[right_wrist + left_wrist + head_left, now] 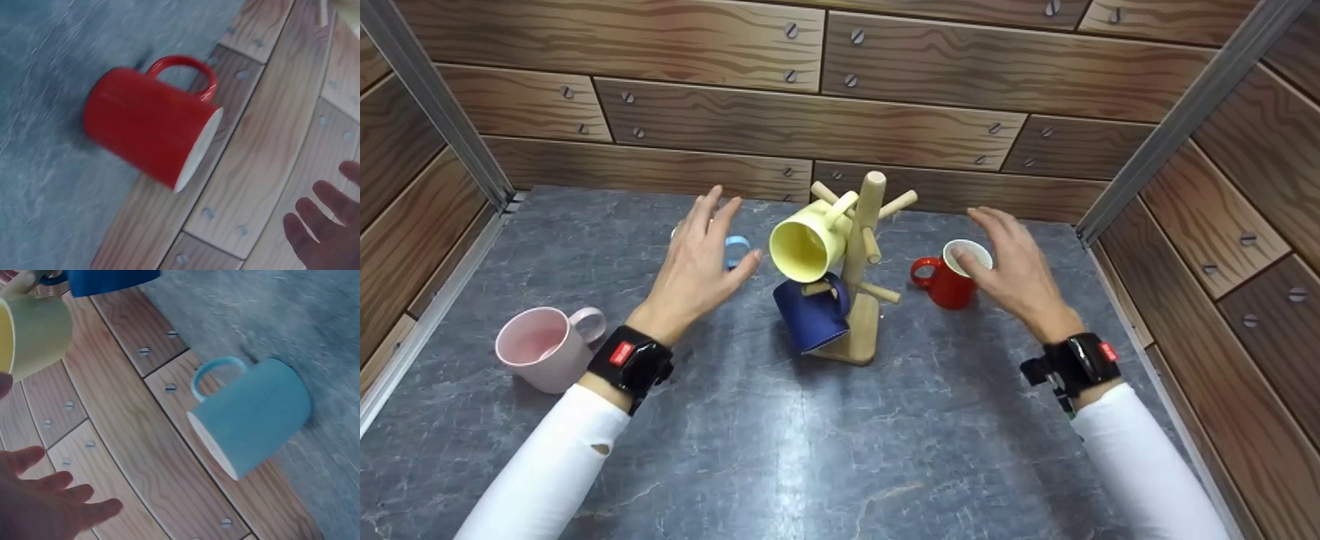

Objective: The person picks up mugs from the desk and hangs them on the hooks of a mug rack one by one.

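Note:
A wooden mug tree (861, 330) stands mid-table, with a yellow mug (802, 244) and a dark blue mug (812, 315) hanging on its left pegs. My left hand (697, 259) hovers left of the yellow mug, fingers spread and holding nothing. Behind that hand stands a light blue mug (253, 417), mostly hidden in the head view but plain in the left wrist view. On the right, my right hand (1011, 262) is raised beside a red mug (951, 285), its thumb overlapping the mug's mouth in the head view. Its fingers are extended and grip nothing.
A pink mug (547, 349) stands at the left of the grey marbled table (780, 465), near my left wrist. Bare pegs (898, 204) stick out on the tree's right side. Wood-patterned walls (720, 112) close off the back and both sides.

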The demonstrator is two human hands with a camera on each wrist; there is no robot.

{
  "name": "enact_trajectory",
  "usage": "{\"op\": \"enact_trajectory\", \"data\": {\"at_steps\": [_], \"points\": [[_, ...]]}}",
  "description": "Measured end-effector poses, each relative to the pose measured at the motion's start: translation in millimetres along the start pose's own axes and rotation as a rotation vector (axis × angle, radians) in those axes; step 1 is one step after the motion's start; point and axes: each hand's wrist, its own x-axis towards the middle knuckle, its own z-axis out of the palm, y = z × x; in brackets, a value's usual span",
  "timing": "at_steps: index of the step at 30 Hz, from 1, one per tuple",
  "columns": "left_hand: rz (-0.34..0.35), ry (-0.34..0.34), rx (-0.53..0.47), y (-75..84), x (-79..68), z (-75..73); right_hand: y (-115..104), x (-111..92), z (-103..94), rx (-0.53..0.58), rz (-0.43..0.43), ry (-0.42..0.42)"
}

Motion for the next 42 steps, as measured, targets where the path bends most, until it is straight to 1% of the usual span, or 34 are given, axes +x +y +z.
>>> {"op": "enact_trajectory", "data": {"at_steps": [3,8,11,14,20,23,26,29,35,39,42], "points": [[-0.046,-0.071,0.051,-6.1,-9.2,-0.6,9.7,5.8,5.9,-0.019,0.042,-0.136],[-0.085,-0.126,0.075,-11.1,-21.3,3.3,24.7,15.9,19.3,-0.082,0.127,-0.351],[-0.088,-0.146,0.078,-10.0,-25.6,9.1,35.6,19.2,25.6,-0.103,0.167,-0.442],[-0.086,-0.163,0.079,-8.5,-27.0,15.7,45.3,20.6,28.1,-0.105,0.209,-0.497],[-0.087,-0.193,0.084,-8.8,-28.7,21.1,54.9,23.7,33.3,-0.103,0.27,-0.551],[-0.105,-0.219,0.087,-9.8,-30.4,21.3,56.6,25.3,37.2,-0.096,0.289,-0.575],[-0.118,-0.235,0.083,-10.5,-31.7,21.9,58.8,27.0,40.3,-0.101,0.302,-0.586],[-0.122,-0.234,0.081,-11.3,-32.4,22.6,59.4,28.6,42.1,-0.118,0.309,-0.58],[-0.127,-0.235,0.083,-14.4,-35.8,20.3,55.9,34.4,47.1,-0.178,0.288,-0.575],[-0.125,-0.221,0.09,-16.8,-36.1,17.3,52.0,40.1,50.5,-0.2,0.257,-0.569],[-0.124,-0.219,0.094,-17.5,-35.4,16.0,50.9,41.3,50.3,-0.207,0.249,-0.561]]}}
